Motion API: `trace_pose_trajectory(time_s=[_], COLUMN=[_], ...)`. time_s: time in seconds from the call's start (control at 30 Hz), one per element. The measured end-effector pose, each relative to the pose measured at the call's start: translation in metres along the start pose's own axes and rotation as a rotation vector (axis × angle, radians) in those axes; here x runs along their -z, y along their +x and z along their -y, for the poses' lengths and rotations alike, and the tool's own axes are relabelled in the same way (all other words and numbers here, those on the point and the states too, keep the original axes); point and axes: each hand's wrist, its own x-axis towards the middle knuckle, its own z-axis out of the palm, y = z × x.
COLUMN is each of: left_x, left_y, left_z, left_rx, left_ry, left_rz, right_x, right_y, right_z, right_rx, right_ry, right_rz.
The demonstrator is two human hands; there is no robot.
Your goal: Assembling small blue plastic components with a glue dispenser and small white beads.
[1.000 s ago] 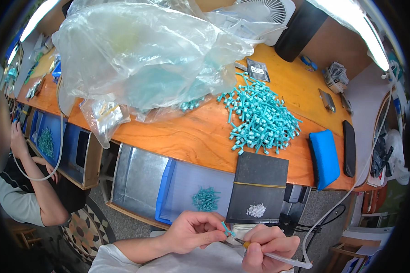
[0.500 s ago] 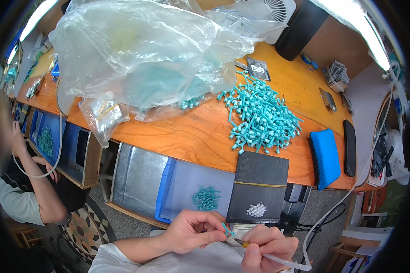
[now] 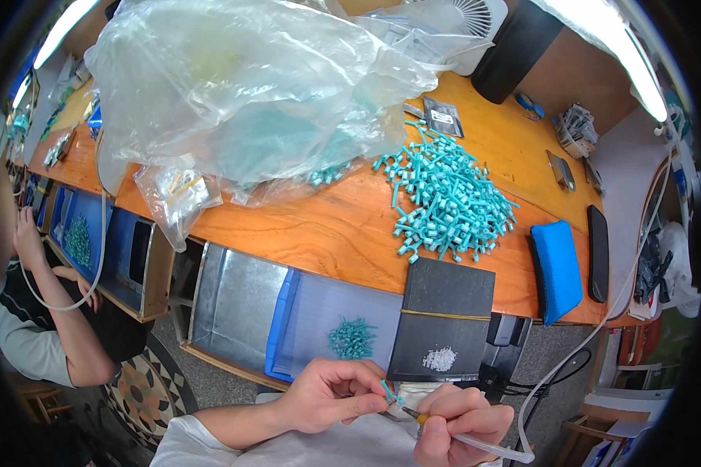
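My left hand (image 3: 331, 393) pinches a small teal plastic part (image 3: 389, 391) between thumb and fingertips, low in the view. My right hand (image 3: 458, 424) grips a thin pen-like tool (image 3: 413, 414) with a white tube (image 3: 491, 447) trailing from it. The tool's tip meets the teal part. Just above my hands, a blue tray (image 3: 319, 311) holds a small cluster of teal parts (image 3: 350, 337). Beside it a black tray (image 3: 444, 331) holds a little heap of tiny white pieces (image 3: 439, 358).
A large pile of teal parts (image 3: 444, 194) lies on the orange bench (image 3: 327, 229), next to big clear plastic bags (image 3: 241, 93). A blue pad (image 3: 559, 268) and a black bar (image 3: 597, 253) lie at the right. A metal bin (image 3: 234, 300) hangs below. Another person (image 3: 31, 311) works at the left.
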Motion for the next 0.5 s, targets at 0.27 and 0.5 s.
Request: trace_pose_trajectory(time_s=[0.27, 0.5], left_x=[0.0010, 0.0053], left_y=[-0.0002, -0.0002], left_z=[0.0003, 0.0024], left_rx=[0.011, 0.003], left_ry=[0.004, 0.002], left_rz=[0.000, 0.073], right_x=[-0.0025, -0.0033], right_y=[-0.0012, -0.0014], right_z=[-0.0016, -0.0025], right_rx=[0.004, 0.010], right_ry=[0.033, 0.045], right_rz=[-0.029, -0.050])
